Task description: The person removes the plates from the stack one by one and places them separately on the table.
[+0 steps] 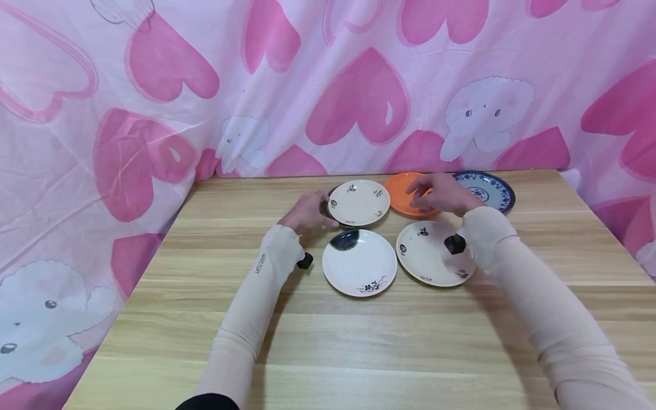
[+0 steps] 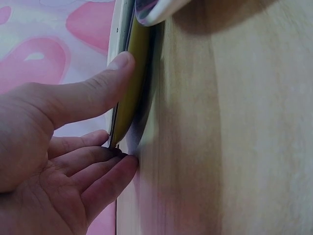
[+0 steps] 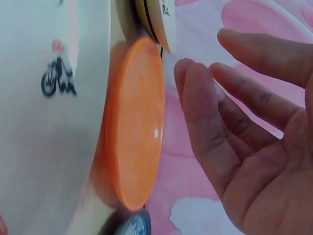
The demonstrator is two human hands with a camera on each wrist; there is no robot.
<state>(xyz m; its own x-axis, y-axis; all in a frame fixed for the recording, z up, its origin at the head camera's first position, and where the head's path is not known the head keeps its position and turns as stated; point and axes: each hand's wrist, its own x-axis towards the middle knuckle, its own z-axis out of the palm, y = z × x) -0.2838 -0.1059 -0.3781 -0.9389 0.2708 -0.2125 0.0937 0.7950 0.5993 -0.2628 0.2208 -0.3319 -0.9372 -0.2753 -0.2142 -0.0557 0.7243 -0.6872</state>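
Observation:
My left hand (image 1: 307, 212) is at the left edge of a small stack, a cream plate (image 1: 359, 203) with dark motifs on top of a yellowish-brown plate (image 2: 132, 93). In the left wrist view its thumb lies along the stack's side and its fairly straight fingers meet the rim. My right hand (image 1: 439, 192) hovers over the orange plate (image 3: 139, 127), its fingers loosely bent with nothing between them. In the right wrist view a gap separates the fingers from that plate.
A white plate (image 1: 359, 267) with a black patch and another cream plate (image 1: 427, 256) lie in front, nearly touching. At the back right is a blue-patterned plate (image 1: 487, 188). A pink heart-print curtain (image 1: 359, 102) hangs behind the wooden table (image 1: 359, 353).

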